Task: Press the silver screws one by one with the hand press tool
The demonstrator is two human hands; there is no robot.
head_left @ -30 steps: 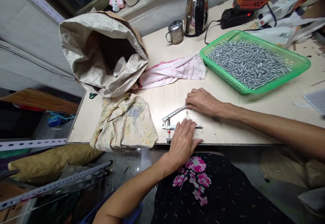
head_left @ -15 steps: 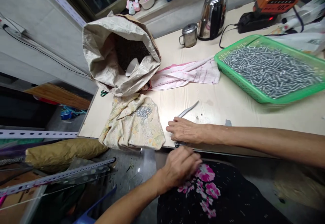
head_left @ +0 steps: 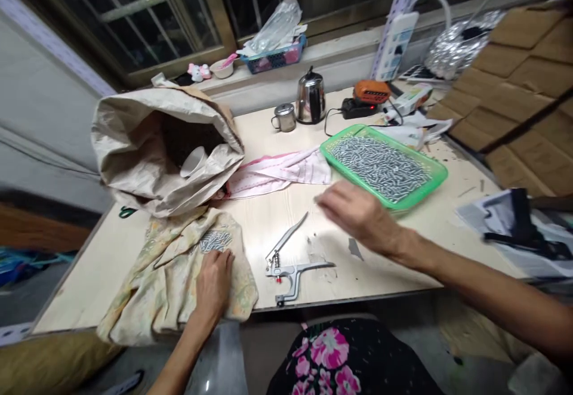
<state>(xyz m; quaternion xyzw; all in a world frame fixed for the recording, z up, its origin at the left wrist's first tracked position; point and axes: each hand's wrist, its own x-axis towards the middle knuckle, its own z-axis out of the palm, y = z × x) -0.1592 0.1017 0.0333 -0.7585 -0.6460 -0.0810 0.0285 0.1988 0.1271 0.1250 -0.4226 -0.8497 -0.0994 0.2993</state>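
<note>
My left hand [head_left: 213, 281] rests on a yellowish patterned cloth [head_left: 172, 287]. Its bent fingers are closed at the near edge of a small pile of short metal pins [head_left: 215, 240]; whatever they pinch is hidden. Over the table, just short of the green basket [head_left: 441, 180], hangs my right hand [head_left: 356, 213]. Motion blurs its fingers, and I cannot make out anything in them. Hand-held snap pliers [head_left: 292, 278] with a grey frame lie between my hands, handles spread, touched by neither. Many silvery metal pins [head_left: 380, 165] fill the basket.
Back left stands a large open woven sack [head_left: 129, 162] with a white cup [head_left: 194, 162] in it. A pink-white towel [head_left: 286, 174], metal mug [head_left: 285, 118], kettle [head_left: 311, 98] and orange battery [head_left: 371, 92] on a charger lie behind. Cardboard [head_left: 514, 85] stands right.
My right hand has left the pliers and risen toward the basket. My left hand has moved from my lap onto the cloth by the pins. The view has shifted, showing more on the right.
</note>
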